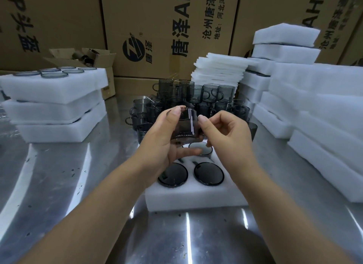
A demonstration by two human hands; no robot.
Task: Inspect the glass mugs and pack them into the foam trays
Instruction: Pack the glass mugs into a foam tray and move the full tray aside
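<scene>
A smoky grey glass mug (186, 124) is held tilted above a white foam tray (196, 197) at the table's middle. My left hand (163, 138) grips the mug from the left, thumb near its rim and fingers under its base. My right hand (225, 134) pinches the mug's right side. The tray holds mugs in its wells: two (172, 174) (208, 173) at the front and one (202, 148) behind, partly hidden by my hands. A pile of several loose grey mugs (196, 98) stands behind the tray.
Three stacked foam trays (55, 110), the top one filled with mugs, stand at the left. Tall stacks of foam trays (314, 106) and foam sheets (220, 71) fill the right. Cardboard boxes (157, 27) wall the back. The steel table (59, 185) lies under everything.
</scene>
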